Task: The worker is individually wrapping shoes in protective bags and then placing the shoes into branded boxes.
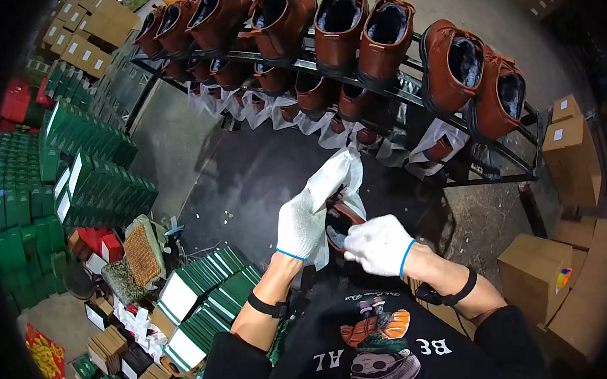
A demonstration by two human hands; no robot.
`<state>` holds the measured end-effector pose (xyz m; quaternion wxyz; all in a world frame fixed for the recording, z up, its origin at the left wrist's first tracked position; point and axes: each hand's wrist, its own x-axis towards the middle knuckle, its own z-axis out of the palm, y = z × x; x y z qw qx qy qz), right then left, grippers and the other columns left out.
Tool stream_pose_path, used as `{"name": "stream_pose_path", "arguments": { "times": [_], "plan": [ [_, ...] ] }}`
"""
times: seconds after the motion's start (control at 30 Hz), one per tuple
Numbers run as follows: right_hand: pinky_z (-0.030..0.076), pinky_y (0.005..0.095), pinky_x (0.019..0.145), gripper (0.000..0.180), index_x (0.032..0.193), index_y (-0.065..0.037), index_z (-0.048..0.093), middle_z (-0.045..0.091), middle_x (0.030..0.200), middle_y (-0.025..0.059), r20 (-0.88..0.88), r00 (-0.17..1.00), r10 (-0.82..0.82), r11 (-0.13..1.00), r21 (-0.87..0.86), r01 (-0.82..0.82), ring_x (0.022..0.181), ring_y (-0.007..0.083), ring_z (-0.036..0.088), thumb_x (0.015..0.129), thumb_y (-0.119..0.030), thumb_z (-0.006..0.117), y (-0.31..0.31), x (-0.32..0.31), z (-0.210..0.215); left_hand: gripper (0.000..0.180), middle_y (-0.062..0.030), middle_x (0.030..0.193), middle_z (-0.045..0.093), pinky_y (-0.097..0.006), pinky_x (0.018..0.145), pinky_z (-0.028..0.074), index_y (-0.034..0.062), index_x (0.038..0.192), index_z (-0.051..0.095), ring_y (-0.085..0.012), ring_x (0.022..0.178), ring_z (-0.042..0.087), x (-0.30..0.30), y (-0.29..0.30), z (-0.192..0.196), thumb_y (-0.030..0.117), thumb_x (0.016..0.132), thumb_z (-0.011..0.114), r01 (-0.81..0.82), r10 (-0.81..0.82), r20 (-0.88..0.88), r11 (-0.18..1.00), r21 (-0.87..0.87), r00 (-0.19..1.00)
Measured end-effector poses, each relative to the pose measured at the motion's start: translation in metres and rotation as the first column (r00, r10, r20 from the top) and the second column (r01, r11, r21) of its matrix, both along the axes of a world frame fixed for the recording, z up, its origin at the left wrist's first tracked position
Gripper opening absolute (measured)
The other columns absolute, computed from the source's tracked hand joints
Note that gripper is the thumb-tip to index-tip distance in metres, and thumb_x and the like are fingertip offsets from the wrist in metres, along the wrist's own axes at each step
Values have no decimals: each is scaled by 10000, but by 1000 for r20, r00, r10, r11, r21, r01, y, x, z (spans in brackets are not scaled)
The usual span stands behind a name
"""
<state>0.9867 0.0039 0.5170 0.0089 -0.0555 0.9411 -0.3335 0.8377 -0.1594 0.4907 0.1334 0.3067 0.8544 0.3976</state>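
Both my hands wear white knit gloves. My left hand grips a brown leather boot together with a white wrapping sheet that rises above it. My right hand pinches the boot's opening rim from the right. The boot is mostly hidden by the sheet and the gloves; only its dark lined opening and brown collar show.
A black metal rack ahead carries rows of brown lined boots, some lower ones in white wrapping. Stacks of green shoe boxes stand left and near my left elbow. Brown cartons stand at right.
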Motion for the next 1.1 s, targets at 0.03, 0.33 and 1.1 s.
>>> {"name": "stream_pose_path", "arguments": {
  "times": [0.03,0.33,1.1],
  "plan": [
    [573,447,669,122,951,-169,766,707,885,68,63,998,26,997,68,-31,795,301,720,962,-241,668,3,-2,-1,211,-272,956,758,-422,788,598,-32,1115,763,-428,960,773,-2,0,0,85,941,738,-3,1,37,999,42,999],
    [539,448,703,261,936,-4,743,710,869,224,302,608,-734,510,-346,787,803,406,720,1010,-245,672,1,3,-33,251,-262,1017,773,-393,802,596,-8,1178,776,-332,944,809,1,-13,3,95,956,725,-135,135,332,991,-22,934],
    [590,550,853,266,1061,-71,759,769,978,225,137,745,-653,754,209,623,950,439,742,981,-297,643,28,-71,-89,296,-115,918,790,-361,732,542,-60,1096,773,-163,829,700,-32,-23,-100,216,1059,674,-465,303,534,863,198,789]
  ]
}}
